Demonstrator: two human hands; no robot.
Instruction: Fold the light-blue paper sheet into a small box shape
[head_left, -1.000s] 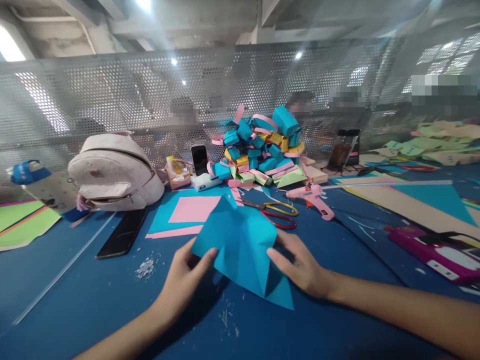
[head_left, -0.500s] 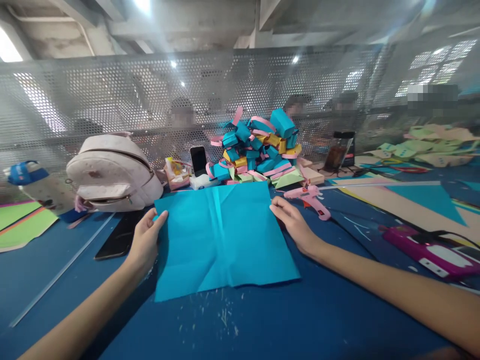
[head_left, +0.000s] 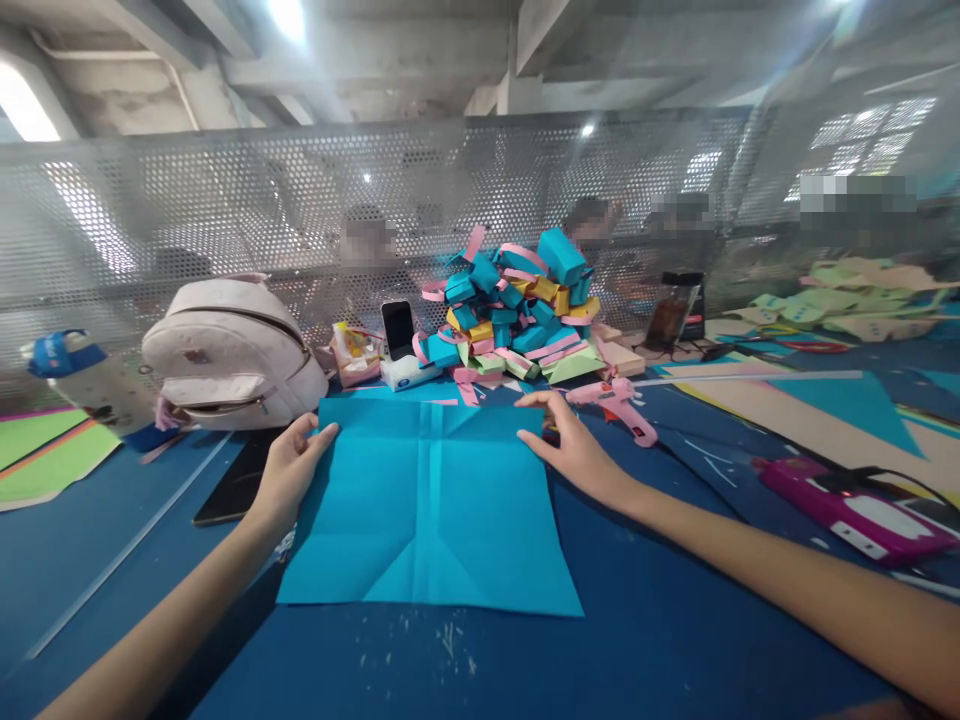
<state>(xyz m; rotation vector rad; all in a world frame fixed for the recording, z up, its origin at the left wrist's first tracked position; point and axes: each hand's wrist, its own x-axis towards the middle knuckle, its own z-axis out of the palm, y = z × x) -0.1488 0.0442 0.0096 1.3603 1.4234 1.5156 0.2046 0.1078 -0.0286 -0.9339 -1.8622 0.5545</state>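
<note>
A creased sheet of blue paper (head_left: 375, 500) is in front of me, its lower edge low over the table. Fold lines run down its middle and slant toward the bottom. My left hand (head_left: 295, 465) pinches the upper left edge, thumb in front. At the upper right corner, my right hand (head_left: 577, 455) has its thumb on the face of the sheet and its index finger at the top edge. Just beyond that hand lies a pink glue gun (head_left: 619, 405). A dark phone (head_left: 232, 490) rests beside my left hand.
Folded paper pieces form a heap (head_left: 517, 310) at the back. A white backpack (head_left: 232, 350) and a bottle (head_left: 90, 385) stand left. On the right are a purple power strip (head_left: 851, 505), coloured sheets (head_left: 795, 410) and a dark jar (head_left: 671, 310). A perforated screen (head_left: 262, 200) stands behind.
The blue paper has tipped flatter and its lower edge has come nearer. My right thumb and index finger have shifted left onto the top corner and parted slightly. My left hand keeps its pinch.
</note>
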